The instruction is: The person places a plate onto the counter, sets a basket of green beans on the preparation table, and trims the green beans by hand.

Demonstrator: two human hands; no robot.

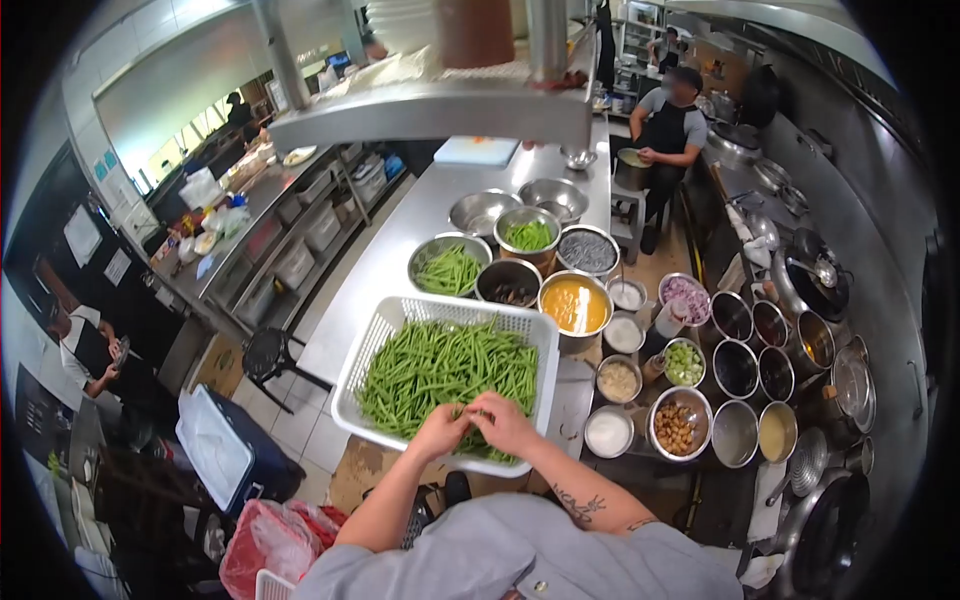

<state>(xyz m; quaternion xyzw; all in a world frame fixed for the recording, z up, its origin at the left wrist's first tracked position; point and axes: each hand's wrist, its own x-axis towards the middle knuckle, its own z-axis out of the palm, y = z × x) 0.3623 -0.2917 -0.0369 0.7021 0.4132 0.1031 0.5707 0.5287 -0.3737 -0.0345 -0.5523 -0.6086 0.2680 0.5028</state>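
A white perforated basket [347, 395] full of long green beans [440, 370] stands in front of my body at the near end of the steel table. Over its near side, my left hand [440, 432] and my right hand [503, 422] meet with fingertips pinched together. Between them a bit of green bean shows, mostly hidden by the fingers. Just beyond the basket, a steel bowl [415, 274] holds shorter pieces of green bean. Another bowl [503, 240] beside it contains bright green cut pieces.
Right of the basket stand a pot of orange liquid [577, 303], a bowl of browned chunks [680, 424] and several ingredient containers. A steel shelf [430, 115] hangs over the table. A blue cooler [235, 450] sits at left. One person [668, 130] stands at the far right, another [95, 350] at left.
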